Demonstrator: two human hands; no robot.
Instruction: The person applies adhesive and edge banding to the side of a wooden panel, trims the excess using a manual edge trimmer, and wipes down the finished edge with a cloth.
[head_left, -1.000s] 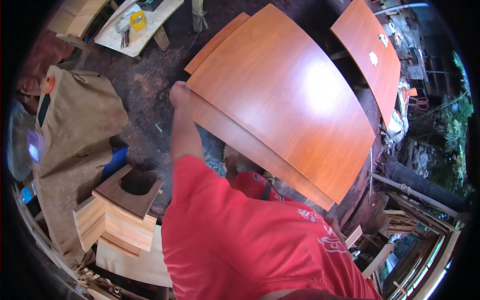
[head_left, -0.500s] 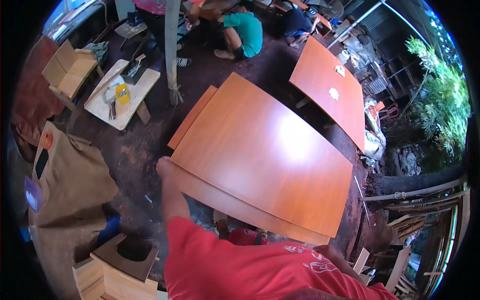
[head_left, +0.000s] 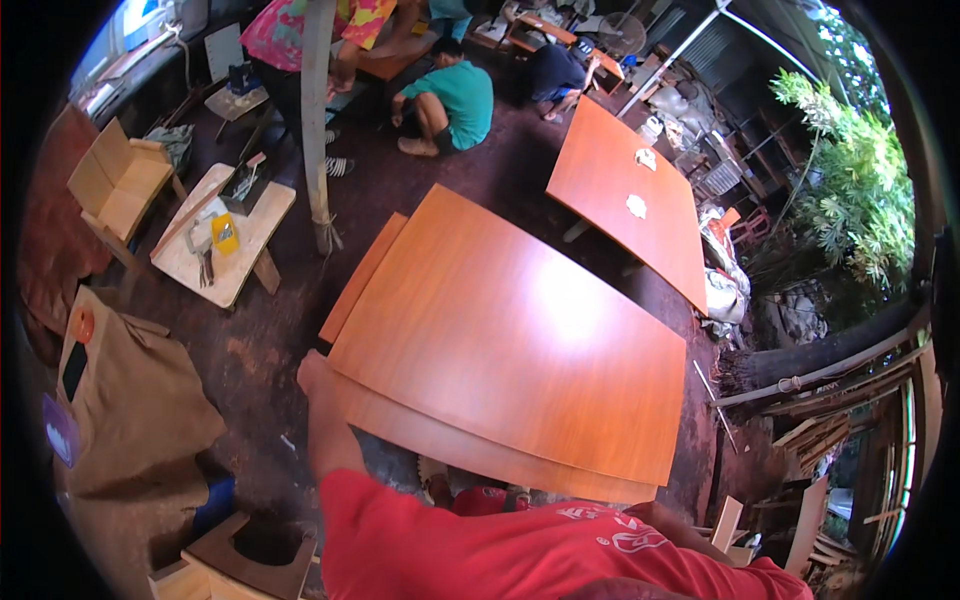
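Observation:
A glossy orange-brown wooden tabletop (head_left: 480,330) lies in front of me. From beneath it a lower board (head_left: 450,455) of the same colour sticks out along the near side, and another strip (head_left: 362,280) shows along its left side. My left hand (head_left: 314,374) is closed at the near left corner, on the edge of the lower board; its fingertips are hidden. My right arm (head_left: 692,528) reaches in beside the near right corner, bent close to my red shirt. The right hand itself is hidden.
A second orange-brown tabletop (head_left: 630,205) with two pale crumpled pieces stands beyond. At left are a low work table (head_left: 245,255) with tools, a wooden chair (head_left: 125,180) and a brown cloth (head_left: 150,390). A post (head_left: 317,130) rises near a crouching person in green (head_left: 465,105).
The whole view has shifted, so the tabletops and surroundings sit slightly lower and further left. My left hand stays at the same corner of the boards.

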